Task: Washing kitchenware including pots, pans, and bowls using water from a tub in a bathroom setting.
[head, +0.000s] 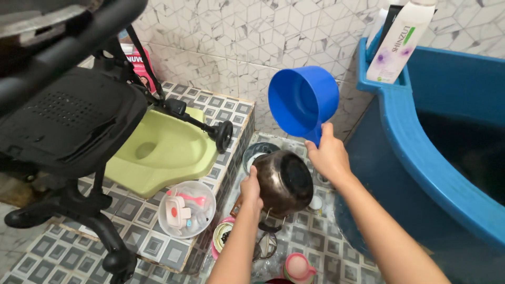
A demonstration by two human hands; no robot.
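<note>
At the bottom centre of the frame the left hand [251, 190] is clamped on the rim of a dark metal pot [284, 182], tilted on its side just above the tiled floor [310, 236]. Just right of it, the right hand [330, 155] is closed around the handle of a blue scoop [302, 100], raised in the upper middle with its mouth turned toward the camera. A big blue tub [421, 137] fills the right side, a clear bowl [187, 209] sits lower left beside a green squat toilet [163, 152].
</note>
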